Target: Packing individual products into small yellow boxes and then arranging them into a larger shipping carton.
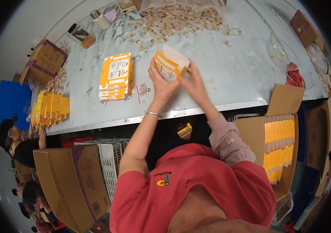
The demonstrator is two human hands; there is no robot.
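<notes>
A yellow-and-white folding carton is held up over the table, its white inner flap standing open at the top. My left hand wraps round its left side and lower edge. At its right edge my right hand grips the carton, thumb low and fingers along the side. To the left lies a stack of flat yellow-and-white cartons. Beside that stack rests a small clear packet with red print. What is inside the held carton is hidden.
Small wrapped pieces are heaped at the table's far side. A dark-lidded jar and white bottle stand far left. Opened yellow cartons stand at left near a co-worker. A cardboard box of yellow cartons is right.
</notes>
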